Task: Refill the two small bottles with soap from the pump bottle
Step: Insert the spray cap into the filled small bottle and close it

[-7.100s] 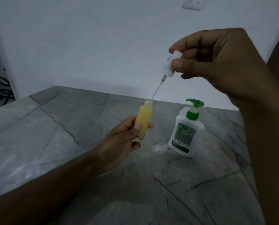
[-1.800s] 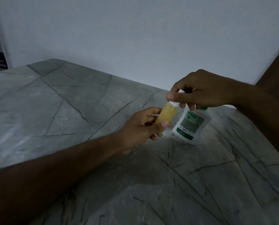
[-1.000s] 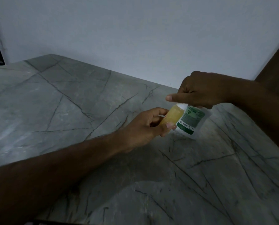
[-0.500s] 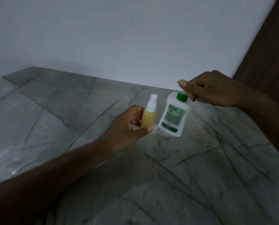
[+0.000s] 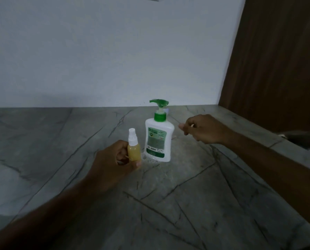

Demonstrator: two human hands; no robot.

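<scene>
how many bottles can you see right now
2. A small spray bottle of yellow soap, gripped in the left hand, and the white pump bottle standing on the counter beside it. A second small bottle isn't visible.

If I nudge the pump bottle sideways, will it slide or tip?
The pump bottle is tall with a narrow base, so a high push would likely tip it. It stands by a wet, foamy patch on the stone counter, so a low push probably slides it. Its plastic looks rigid.

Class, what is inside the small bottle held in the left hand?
The small bottle shows yellow liquid up to its shoulder, under a white spray top. The left hand covers its base, so the bottom is hidden.
</scene>
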